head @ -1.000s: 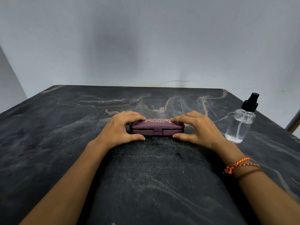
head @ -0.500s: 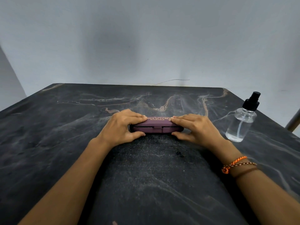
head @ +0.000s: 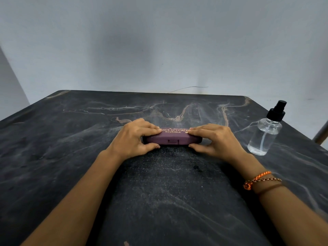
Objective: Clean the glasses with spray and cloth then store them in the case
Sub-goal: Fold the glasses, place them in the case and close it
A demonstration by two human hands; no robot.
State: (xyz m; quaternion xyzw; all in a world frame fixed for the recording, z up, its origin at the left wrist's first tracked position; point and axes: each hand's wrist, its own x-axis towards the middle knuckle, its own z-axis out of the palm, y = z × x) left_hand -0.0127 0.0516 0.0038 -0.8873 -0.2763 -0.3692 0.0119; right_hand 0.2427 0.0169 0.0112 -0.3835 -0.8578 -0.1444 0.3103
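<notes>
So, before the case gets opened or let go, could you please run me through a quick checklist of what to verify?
1. Case flat on the table: ok.
2. Lid fully shut: ok, no gap shows along the front seam.
3. Both hands on the case: ok, left hand grips the left end, right hand the right end, fingers on top, thumbs at the front.
4. Glasses inside: cannot tell, the case is closed and none are in view.
5. Cloth at hand: cannot tell, none is in view.
6. Spray bottle upright, apart from the right hand: ok.
</notes>
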